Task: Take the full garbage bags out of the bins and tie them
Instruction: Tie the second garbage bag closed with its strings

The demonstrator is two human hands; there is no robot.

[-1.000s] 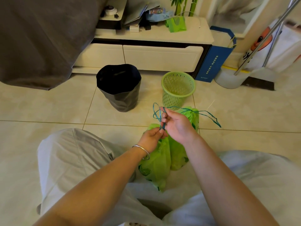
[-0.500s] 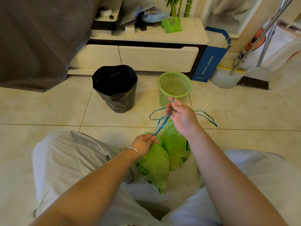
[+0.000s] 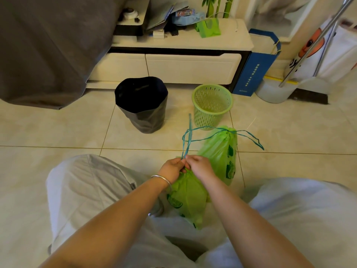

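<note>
Two green garbage bags lie on the floor between my knees. The near bag (image 3: 188, 196) hangs from my hands; my left hand (image 3: 172, 169) and my right hand (image 3: 201, 167) pinch its blue drawstring (image 3: 187, 140) together at the gathered neck, and the string's loops stand up above my fingers. The far bag (image 3: 222, 149) lies behind it, its neck drawn shut, its own blue string trailing to the right. Beyond them stands an empty green mesh bin (image 3: 212, 105), and left of it a bin lined with a black bag (image 3: 142, 105).
A white low cabinet (image 3: 173, 64) with clutter on top runs along the back. A grey cloth (image 3: 48, 49) hangs at the left. A blue paper bag (image 3: 255, 66), a white basin (image 3: 274, 91) and a metal stand are at the right. My knees frame the bags.
My right hand has come down from pulling the drawstring up and now meets the left hand at the near bag's neck. The string's loops stand looser above.
</note>
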